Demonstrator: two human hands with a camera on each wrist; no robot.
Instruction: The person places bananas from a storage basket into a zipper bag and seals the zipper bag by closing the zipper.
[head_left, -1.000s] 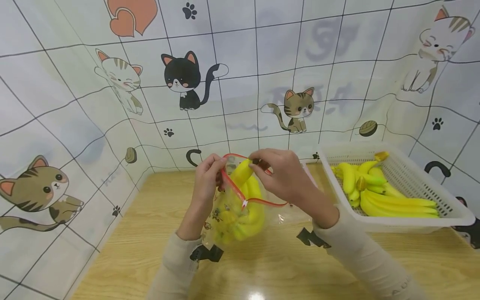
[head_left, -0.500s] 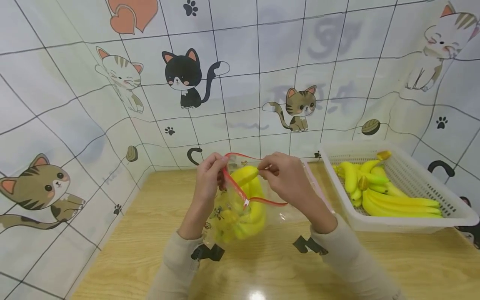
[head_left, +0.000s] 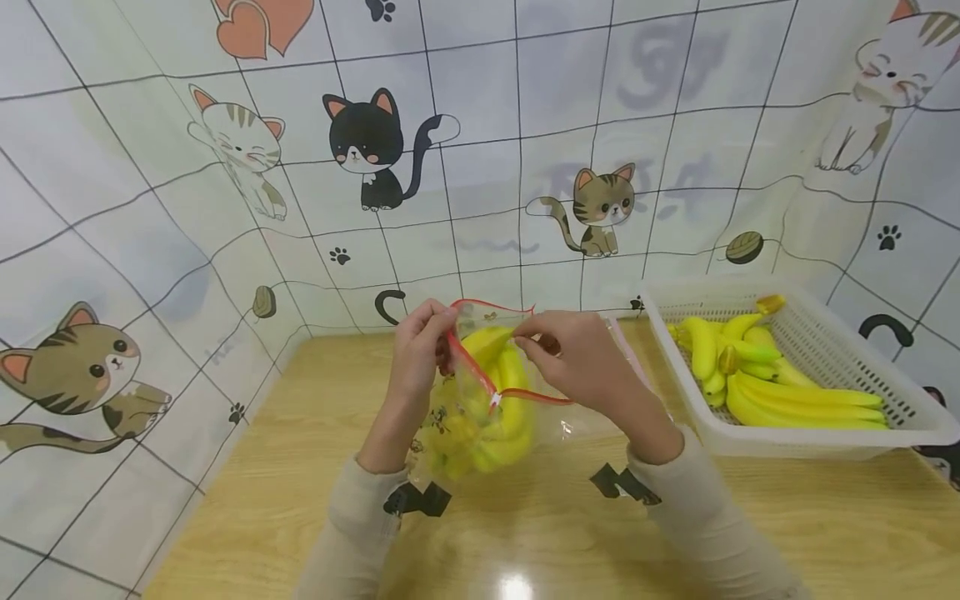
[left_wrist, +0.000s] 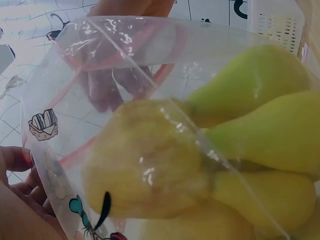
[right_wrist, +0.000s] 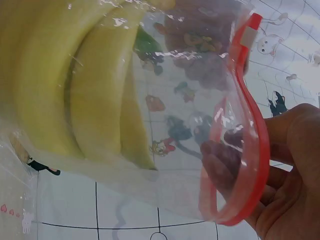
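Observation:
My left hand (head_left: 415, 354) pinches the left edge of a clear zip bag (head_left: 474, 368) with a red rim and a white slider (head_left: 495, 401). Bananas (head_left: 516, 408) fill the bag's lower part; their thick crown (left_wrist: 150, 160) shows through the plastic in the left wrist view. My right hand (head_left: 588, 358) is at the bag's mouth. Its bent fingers (right_wrist: 222, 162) reach inside the red rim, a little apart from the banana tips (right_wrist: 145, 160) in the right wrist view. I see nothing held in it.
A white slotted basket (head_left: 810, 446) at the right holds more bananas (head_left: 802, 402). A pink-edged plastic bag (head_left: 626, 350) lies between it and my right hand. The wood-grain table (head_left: 285, 483) backs onto a cat-print curtain (head_left: 480, 192).
My right hand has let go of the banana tip it pinched a second ago and shifted slightly right. Those bananas have sunk lower in the bag. My left hand keeps its grip on the rim.

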